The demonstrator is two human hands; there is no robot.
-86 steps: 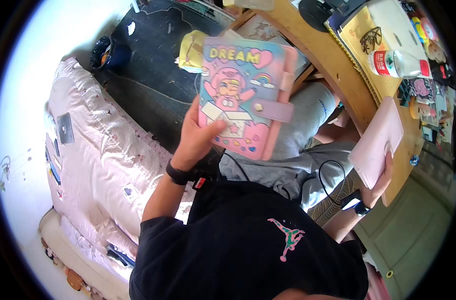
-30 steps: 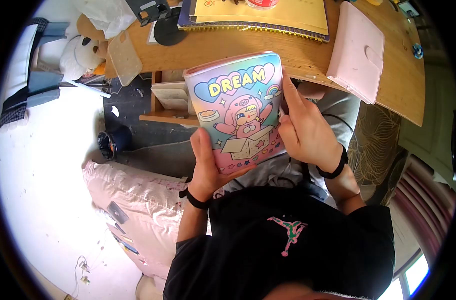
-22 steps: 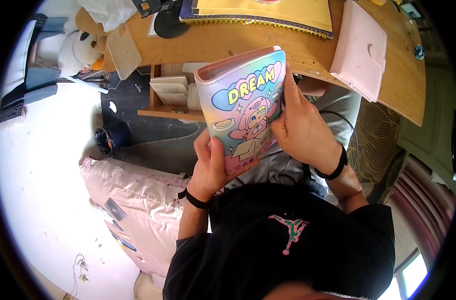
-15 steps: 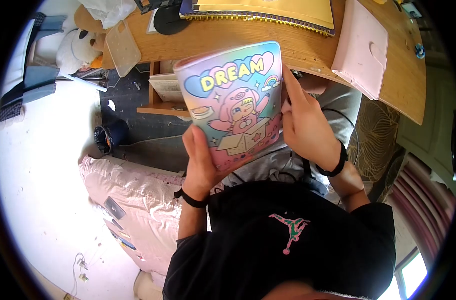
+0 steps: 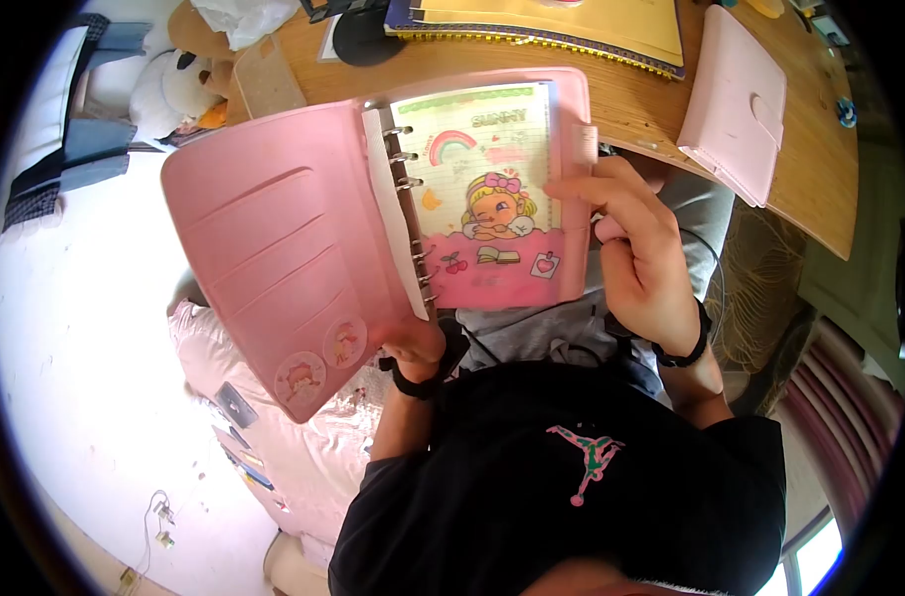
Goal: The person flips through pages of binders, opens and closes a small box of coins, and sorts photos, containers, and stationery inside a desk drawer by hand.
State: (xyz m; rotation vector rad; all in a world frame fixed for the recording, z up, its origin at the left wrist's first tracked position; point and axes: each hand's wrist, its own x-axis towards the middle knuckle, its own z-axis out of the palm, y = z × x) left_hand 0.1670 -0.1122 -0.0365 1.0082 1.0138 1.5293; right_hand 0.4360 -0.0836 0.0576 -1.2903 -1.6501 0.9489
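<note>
A pink ring-binder notebook (image 5: 249,214) lies spread in front of me, held above my lap. Stickers and slanted card slots show on the inside of its cover. On its metal rings sits a lined page (image 5: 487,149) with a rainbow, a cartoon girl and the word SUNDAY. My left hand (image 5: 413,343) grips the notebook's lower edge near the spine, its fingers mostly hidden underneath. My right hand (image 5: 646,253) is at the notebook's right edge beside the clasp strap (image 5: 585,145), fingers bent, with a fingertip over the page's edge.
A second pink clasped notebook (image 5: 736,109) lies on the wooden desk (image 5: 621,114) at right. A spiral notebook (image 5: 547,40) and a black round pad (image 5: 368,38) are at the back. Plush toys (image 5: 174,94) sit at left; a pink-covered bed (image 5: 214,348) is below.
The notebook was closed with its DREAM cover facing me. Now the cover has swung over to the left, showing the rings and first page. My left hand has moved toward the spine.
</note>
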